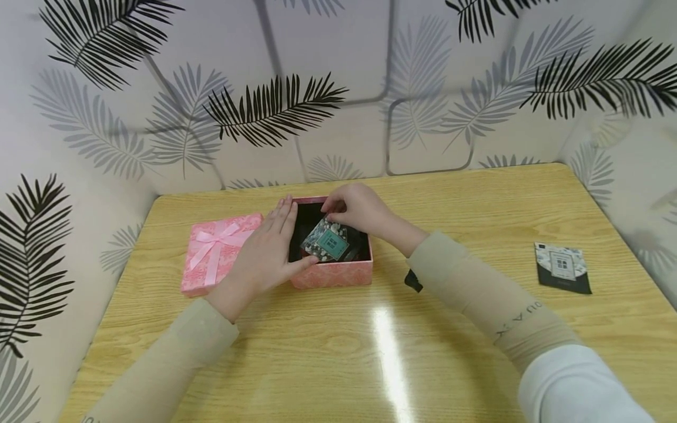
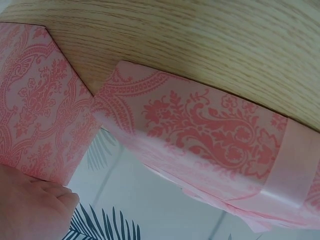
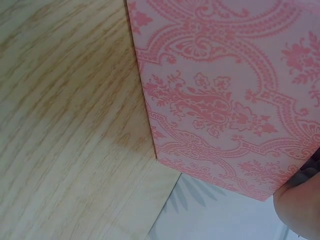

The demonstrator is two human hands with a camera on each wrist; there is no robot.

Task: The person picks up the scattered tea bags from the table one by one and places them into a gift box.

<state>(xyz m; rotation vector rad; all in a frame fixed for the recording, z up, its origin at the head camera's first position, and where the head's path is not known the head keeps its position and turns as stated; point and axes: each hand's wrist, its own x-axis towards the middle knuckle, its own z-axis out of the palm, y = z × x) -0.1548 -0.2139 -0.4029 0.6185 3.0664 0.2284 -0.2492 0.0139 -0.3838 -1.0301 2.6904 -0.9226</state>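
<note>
An open pink patterned box (image 1: 332, 275) with a dark inside stands on the table. Its side wall also fills much of the right wrist view. My right hand (image 1: 359, 207) reaches over the box's far right part and pinches the top corner of a flat dark sachet (image 1: 332, 242) with a floral print and a teal label. The sachet slants within the box opening, over other dark contents. My left hand (image 1: 267, 249) rests on the box's left rim, fingers straight, its thumb at the front rim. In the left wrist view, that hand (image 2: 32, 212) shows beside the box wall (image 2: 37, 100).
The pink lid (image 1: 203, 273) with a ribbon bow lies left of the box, partly behind my left hand. Far to the right lies another sachet (image 1: 562, 267), black and white. A small black object (image 1: 413, 281) shows beside my right sleeve. A patterned wall borders the table (image 1: 328, 352).
</note>
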